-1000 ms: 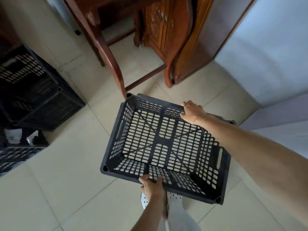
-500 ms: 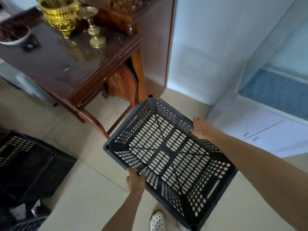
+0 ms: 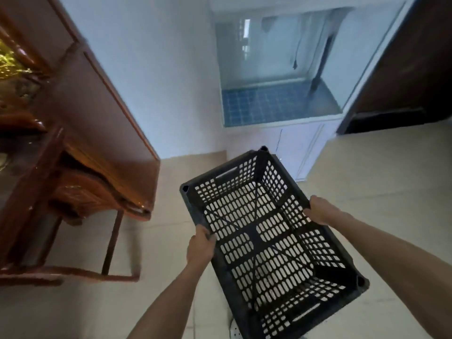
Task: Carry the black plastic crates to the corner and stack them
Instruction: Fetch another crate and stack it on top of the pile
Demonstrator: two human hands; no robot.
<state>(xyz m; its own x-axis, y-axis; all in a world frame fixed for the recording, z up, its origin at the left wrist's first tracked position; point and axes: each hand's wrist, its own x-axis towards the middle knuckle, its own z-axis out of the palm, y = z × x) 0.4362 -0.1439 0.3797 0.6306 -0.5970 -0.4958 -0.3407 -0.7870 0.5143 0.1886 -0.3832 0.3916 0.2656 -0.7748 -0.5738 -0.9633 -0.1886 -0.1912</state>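
A black plastic crate point(image 3: 259, 231) with slotted walls and floor is held off the tiled floor in front of me, open side up and empty. My left hand point(image 3: 200, 245) grips its left long rim. My right hand point(image 3: 321, 211) grips the opposite long rim. The crate's far short end points toward the room corner point(image 3: 220, 155), where the pale wall meets a white cabinet. No other crate is in view.
A dark wooden altar cabinet point(image 3: 93, 133) and its table legs point(image 3: 112, 243) stand at the left. A glass tank with a blue tiled bottom point(image 3: 276, 101) sits on the white cabinet point(image 3: 303, 148). A dark doorway point(image 3: 401, 94) is at the right. A white shoe point(image 3: 236, 331) shows under the crate.
The view has swung right and up toward the corner. The crate turned with it, its short end now pointing away from me. The other crates on the left have left the view.
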